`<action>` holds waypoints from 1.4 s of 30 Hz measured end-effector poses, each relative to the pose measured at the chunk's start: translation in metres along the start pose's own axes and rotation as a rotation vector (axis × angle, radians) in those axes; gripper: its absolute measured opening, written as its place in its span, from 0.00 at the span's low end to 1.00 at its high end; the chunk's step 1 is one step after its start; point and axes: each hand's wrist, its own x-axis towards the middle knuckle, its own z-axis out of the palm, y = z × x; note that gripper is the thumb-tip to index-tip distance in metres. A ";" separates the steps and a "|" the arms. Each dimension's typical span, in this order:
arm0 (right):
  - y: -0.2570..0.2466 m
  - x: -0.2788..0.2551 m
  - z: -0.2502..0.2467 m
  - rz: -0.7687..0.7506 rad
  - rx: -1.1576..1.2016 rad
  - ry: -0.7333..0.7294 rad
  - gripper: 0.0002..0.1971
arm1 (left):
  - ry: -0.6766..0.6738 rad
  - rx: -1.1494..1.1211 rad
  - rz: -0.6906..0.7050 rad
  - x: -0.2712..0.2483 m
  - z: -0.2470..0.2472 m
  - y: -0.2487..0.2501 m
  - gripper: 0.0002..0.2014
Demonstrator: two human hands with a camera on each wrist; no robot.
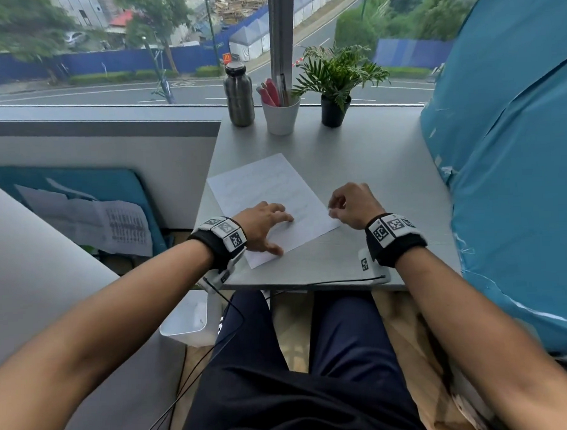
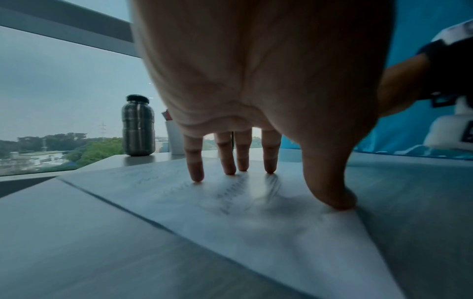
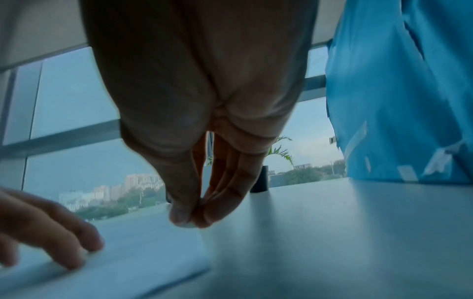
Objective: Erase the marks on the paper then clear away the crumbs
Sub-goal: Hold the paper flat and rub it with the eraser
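A white sheet of paper (image 1: 268,189) (image 2: 256,232) (image 3: 143,252) lies at an angle on the grey table (image 1: 371,165). Faint pencil marks (image 2: 230,194) run across it. My left hand (image 1: 276,231) (image 2: 281,188) presses on the sheet's near part with straight, spread fingers and thumb. My right hand (image 1: 335,209) (image 3: 190,214) hovers at the sheet's right edge. Its thumb and fingertips pinch a small white eraser (image 3: 189,225), mostly hidden by the fingers. I can make out no crumbs.
At the table's far edge by the window stand a steel bottle (image 1: 239,96), a white cup of pens (image 1: 281,114) and a potted plant (image 1: 333,92). A blue cloth-covered bulk (image 1: 507,172) borders the right side. A white bin (image 1: 189,319) sits below the near left corner.
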 end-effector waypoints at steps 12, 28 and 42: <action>-0.021 0.018 0.016 -0.037 0.024 -0.141 0.06 | -0.013 -0.111 -0.108 0.028 -0.001 0.016 0.52; -0.011 0.053 0.012 -0.090 0.025 -0.113 0.06 | -0.153 -0.099 -0.173 0.043 -0.010 0.007 0.70; -0.012 0.040 0.016 -0.190 0.002 -0.292 0.05 | -0.160 -0.100 -0.172 0.043 -0.010 0.007 0.70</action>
